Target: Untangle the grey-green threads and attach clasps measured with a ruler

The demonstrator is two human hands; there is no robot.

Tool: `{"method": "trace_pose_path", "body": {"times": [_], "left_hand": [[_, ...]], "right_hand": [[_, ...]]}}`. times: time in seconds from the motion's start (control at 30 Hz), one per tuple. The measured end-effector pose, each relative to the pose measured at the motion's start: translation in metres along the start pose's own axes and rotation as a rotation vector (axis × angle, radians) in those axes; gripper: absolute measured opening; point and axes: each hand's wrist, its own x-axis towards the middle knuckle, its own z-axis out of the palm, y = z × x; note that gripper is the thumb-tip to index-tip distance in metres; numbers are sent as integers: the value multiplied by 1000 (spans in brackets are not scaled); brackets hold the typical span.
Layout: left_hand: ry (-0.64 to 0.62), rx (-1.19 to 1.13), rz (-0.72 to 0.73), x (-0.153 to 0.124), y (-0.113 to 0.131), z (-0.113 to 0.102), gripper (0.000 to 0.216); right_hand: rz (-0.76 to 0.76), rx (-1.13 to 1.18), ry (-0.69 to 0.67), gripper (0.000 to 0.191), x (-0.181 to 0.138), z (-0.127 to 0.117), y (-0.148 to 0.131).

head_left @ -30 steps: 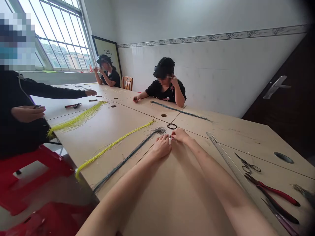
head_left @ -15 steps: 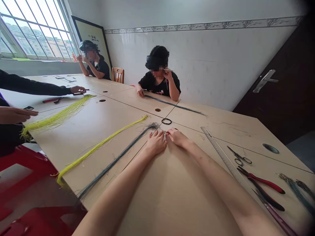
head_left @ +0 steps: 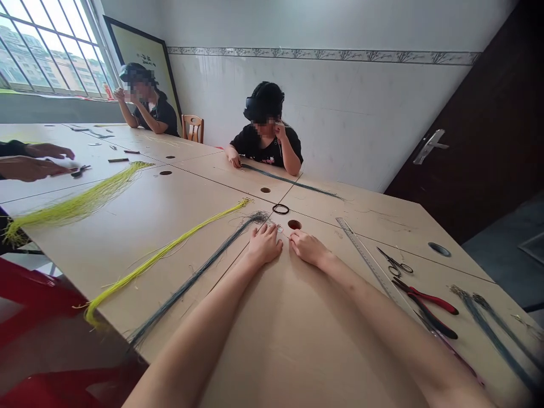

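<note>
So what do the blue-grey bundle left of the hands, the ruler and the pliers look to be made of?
Blue-grey bundle: thin cord or thread, fairly matte; loose strands stray along it, exact fibre unclear.
Ruler: probably clear, smooth plastic; the tabletop colour shows through.
Pliers: dark head, likely metal; smooth red-and-black grips suggest plastic or rubber.

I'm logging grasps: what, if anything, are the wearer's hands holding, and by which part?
It cannot be told: the left hand and right hand are at the table, and anything pinched there is too small or hidden to make out.
</note>
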Motion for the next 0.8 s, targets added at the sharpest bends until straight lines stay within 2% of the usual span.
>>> {"method": "trace_pose_path", "body": {"times": [0.2, 0.33, 0.43, 0.57, 0.63, 0.7, 0.73, 0.8], "left_hand": [[0, -5, 5, 0, 0, 1, 44], [-9, -1, 10, 0, 0, -1, 44], [-22, 6, 18, 0, 0, -3, 44], [-47, 14, 22, 2, -1, -5, 43], [-57, 19, 25, 2, -1, -5, 43], [-64, 25, 35, 3, -2, -6, 43], [-67, 30, 41, 3, -2, -6, 43], [-71, 41, 50, 3, -3, -7, 42]], "right_hand": [[-29, -26, 2, 29, -63, -7, -9], [-36, 8, 7, 27, -126, -18, -27], [-71, 33, 55, 25, -181, -27, -53], [-118, 14, 239, 38, -251, -23, -97], [-125, 2, 411, 42, -279, -6, -118], [-35, -8, 642, 35, -302, 17, -135], [-17, -22, 716, 37, -311, 29, -143], [31, -34, 709, 36, -325, 47, -154]]}}
